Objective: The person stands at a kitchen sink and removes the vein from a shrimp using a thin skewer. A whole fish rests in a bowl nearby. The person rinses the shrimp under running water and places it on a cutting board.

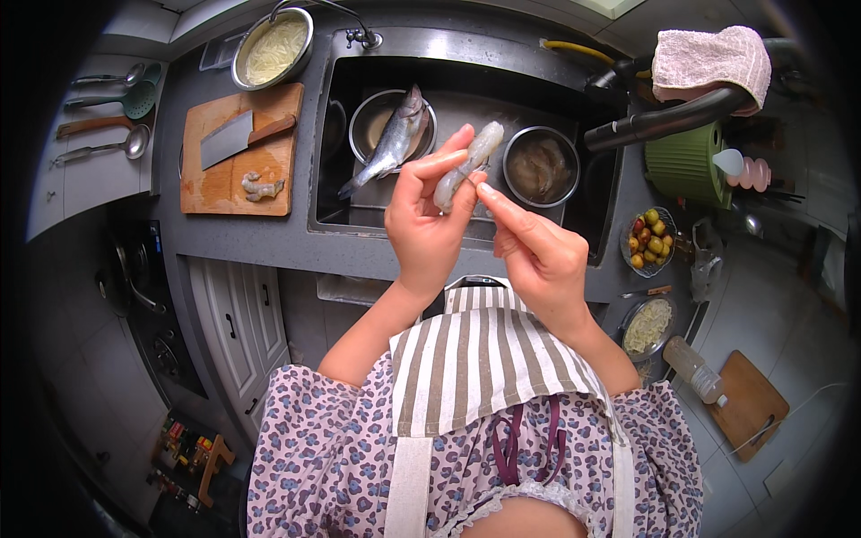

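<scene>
A grey, translucent peeled shrimp (487,143) is held up over the sink by my left hand (429,202), its thumb and fingers closed around the body. My right hand (543,255) is pinched close beside the shrimp's lower part. A thin dark line shows near those fingertips, too fine to name. Below, in the sink (359,215), a whole fish (399,134) lies across a metal bowl (356,115). To its right, a second metal bowl (574,184) contains shrimp (541,166) in liquid.
Left of the sink, a wooden cutting board (202,117) bears a cleaver (229,139) and shrimp pieces (262,186). Behind it stands a bowl of pale shreds (276,52). A black pipe (659,121) juts over the sink's right side. Fruit (650,238) and a shredded-food plate (647,325) sit rightward.
</scene>
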Motion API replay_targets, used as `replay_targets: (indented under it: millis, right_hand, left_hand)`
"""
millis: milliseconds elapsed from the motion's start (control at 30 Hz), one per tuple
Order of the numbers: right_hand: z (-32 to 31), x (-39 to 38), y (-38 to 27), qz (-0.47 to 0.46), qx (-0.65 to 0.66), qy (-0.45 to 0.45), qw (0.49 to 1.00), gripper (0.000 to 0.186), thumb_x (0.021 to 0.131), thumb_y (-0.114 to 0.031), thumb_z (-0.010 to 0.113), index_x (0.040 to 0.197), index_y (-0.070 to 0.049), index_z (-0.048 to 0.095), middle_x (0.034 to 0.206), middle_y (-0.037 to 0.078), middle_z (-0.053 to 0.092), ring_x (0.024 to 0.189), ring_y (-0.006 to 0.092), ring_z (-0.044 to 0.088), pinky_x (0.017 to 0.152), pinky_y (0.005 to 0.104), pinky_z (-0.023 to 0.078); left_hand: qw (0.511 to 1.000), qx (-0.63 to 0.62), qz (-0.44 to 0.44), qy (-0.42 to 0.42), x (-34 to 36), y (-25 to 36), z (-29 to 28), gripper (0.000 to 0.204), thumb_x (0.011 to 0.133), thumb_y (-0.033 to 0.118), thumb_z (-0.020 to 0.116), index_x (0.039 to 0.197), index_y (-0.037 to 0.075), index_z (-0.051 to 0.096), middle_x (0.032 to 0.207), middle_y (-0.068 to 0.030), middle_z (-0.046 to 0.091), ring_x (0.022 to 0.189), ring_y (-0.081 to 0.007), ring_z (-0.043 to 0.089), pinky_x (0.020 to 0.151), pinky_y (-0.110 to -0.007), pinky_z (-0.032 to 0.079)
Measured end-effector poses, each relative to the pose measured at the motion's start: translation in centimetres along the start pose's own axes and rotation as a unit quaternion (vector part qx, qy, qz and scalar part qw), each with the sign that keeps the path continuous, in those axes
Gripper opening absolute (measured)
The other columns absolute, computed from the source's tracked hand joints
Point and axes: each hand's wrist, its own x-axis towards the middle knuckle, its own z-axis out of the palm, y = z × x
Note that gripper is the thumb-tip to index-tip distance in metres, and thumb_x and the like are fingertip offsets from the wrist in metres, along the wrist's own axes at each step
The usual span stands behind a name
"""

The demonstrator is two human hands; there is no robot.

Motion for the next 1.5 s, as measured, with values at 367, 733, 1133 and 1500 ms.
replay_targets:
  millis: [367, 733, 1133, 1500]
  right_hand:
    - [-0.1, -0.1, -0.3, -0.020, -0.023, -0.015, 0.999, 0.054, 0.072, 0.011, 0.063, 0.122, -0.011, 0.066, 0.063, 0.009, 0.056, 0.052, 0.0193, 0.056, 0.052, 0.0304, 0.047]
    - [-0.3, -0.2, -1.4, -0.131, 0.032, -0.116, 0.984, 0.058, 0.062, 0.009, 0.063, 0.118, -0.006, 0.067, 0.062, 0.008, 0.057, 0.051, 0.0182, 0.057, 0.049, 0.0287, 0.047]
    - [-1.9, 2.2, -0.4, -0.049, -0.048, -0.012, 0.998, 0.031, 0.084, -0.004, 0.064, 0.116, -0.002, 0.065, 0.078, 0.012, 0.067, 0.064, 0.0223, 0.064, 0.058, 0.0305, 0.051]
    - [-4.1, -0.1, 4.4, 0.190, 0.031, 0.041, 0.981, 0.024, 0.095, -0.009, 0.056, 0.116, -0.002, 0.066, 0.064, 0.001, 0.057, 0.057, 0.0044, 0.050, 0.052, 0.0205, 0.040]
  left_hand:
    - [0.999, 0.026, 0.020, 0.002, -0.2, -0.4, -0.3, 0.029, 0.080, -0.011, 0.067, 0.107, -0.002, 0.064, 0.120, -0.0195, 0.063, 0.112, -0.0241, 0.061, 0.093, -0.032, 0.053]
    - [0.998, 0.046, 0.035, 0.009, 0.0, -1.0, -0.3, 0.033, 0.077, -0.013, 0.069, 0.108, -0.001, 0.066, 0.119, -0.0160, 0.064, 0.109, -0.0220, 0.062, 0.089, -0.030, 0.054]
    - [0.989, -0.110, -0.094, -0.008, -0.1, 0.6, -0.5, 0.023, 0.090, -0.003, 0.060, 0.113, -0.004, 0.058, 0.102, -0.0147, 0.066, 0.080, -0.0187, 0.068, 0.072, -0.028, 0.059]
    - [0.988, 0.011, -0.151, 0.027, 1.4, -3.6, -5.7, 0.022, 0.093, -0.001, 0.052, 0.114, -0.003, 0.056, 0.104, -0.0127, 0.064, 0.088, -0.0179, 0.065, 0.079, -0.029, 0.054]
